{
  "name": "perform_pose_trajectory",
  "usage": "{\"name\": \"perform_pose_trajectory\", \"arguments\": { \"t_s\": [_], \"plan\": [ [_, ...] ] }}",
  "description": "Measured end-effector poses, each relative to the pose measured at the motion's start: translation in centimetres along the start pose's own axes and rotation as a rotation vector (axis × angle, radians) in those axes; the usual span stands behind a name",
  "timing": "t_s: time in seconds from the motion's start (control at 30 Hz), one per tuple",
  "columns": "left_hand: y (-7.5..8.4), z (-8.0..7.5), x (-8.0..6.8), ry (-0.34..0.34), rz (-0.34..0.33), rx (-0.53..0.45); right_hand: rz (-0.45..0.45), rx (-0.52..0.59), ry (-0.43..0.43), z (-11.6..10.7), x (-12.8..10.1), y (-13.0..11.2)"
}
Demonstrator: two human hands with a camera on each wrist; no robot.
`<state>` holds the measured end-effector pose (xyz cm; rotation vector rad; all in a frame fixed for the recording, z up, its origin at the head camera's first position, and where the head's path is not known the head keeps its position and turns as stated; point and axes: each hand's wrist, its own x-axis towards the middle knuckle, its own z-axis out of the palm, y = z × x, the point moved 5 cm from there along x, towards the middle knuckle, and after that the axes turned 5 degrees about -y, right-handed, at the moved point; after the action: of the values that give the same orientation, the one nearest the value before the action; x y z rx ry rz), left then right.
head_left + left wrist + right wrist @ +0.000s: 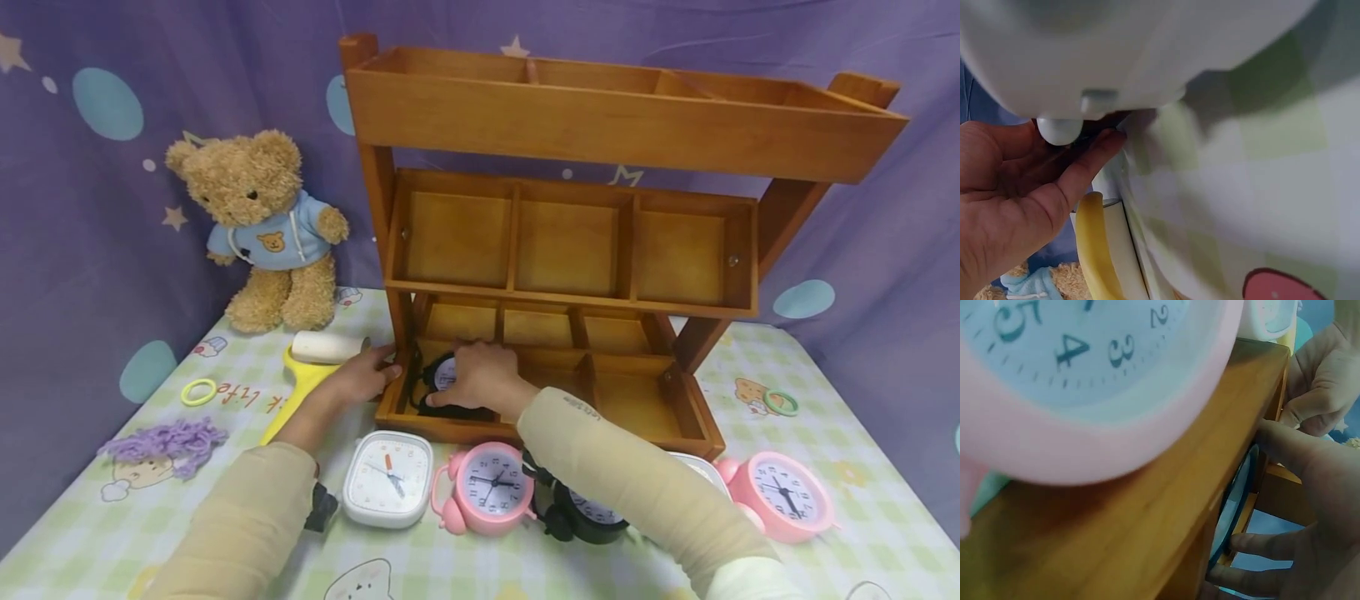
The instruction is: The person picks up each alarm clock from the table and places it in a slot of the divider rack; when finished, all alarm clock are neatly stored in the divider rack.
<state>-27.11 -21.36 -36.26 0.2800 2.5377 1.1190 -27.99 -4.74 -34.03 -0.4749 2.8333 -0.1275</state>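
— Right hand: curled over a black alarm clock, fingers wrapped on its rim, holding it inside the front-left compartment of the wooden shelf. In the right wrist view, fingers hooked under the clock's edge, glass face seen edge-on against the wood.

— And the left hand?

— Resting flat against the shelf's left front corner, fingers fairly straight, gripping nothing; bracing the frame, by the look of it. Just beside it to the left, a yellow-handled roller.

— Which way does the clock lie from the hands?

— Directly under the right palm, tilted back with the face up and towards the wearer, left bell near the left hand's fingertips. Right hand clearly the nearer and the only one with a hold. Cannot tell whether the clock's feet touch the compartment floor.

— Further out?

— Along the front on the worktop: a white square clock, a pink alarm clock, another black one half hidden by the right sleeve, a second pink one. Teddy bear at the back left, purple yarn and a yellow ring near the left edge, a green ring on the right.
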Motion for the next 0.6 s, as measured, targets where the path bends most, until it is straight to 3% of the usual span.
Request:
{"name": "perform_pose_trajectory", "arguments": {
  "t_s": [0.37, 0.6],
  "plan": [
    [0.3, 0.0, -0.2, 0.021, 0.01, -0.002, -0.061, 0.068, 0.006, -1.6, -0.6, 1.4],
    [0.1, 0.1, -0.4, 0.009, -0.023, -0.033, -0.17, 0.22, 0.076, -2.9, -1.8, 2.8]
  ]
}}
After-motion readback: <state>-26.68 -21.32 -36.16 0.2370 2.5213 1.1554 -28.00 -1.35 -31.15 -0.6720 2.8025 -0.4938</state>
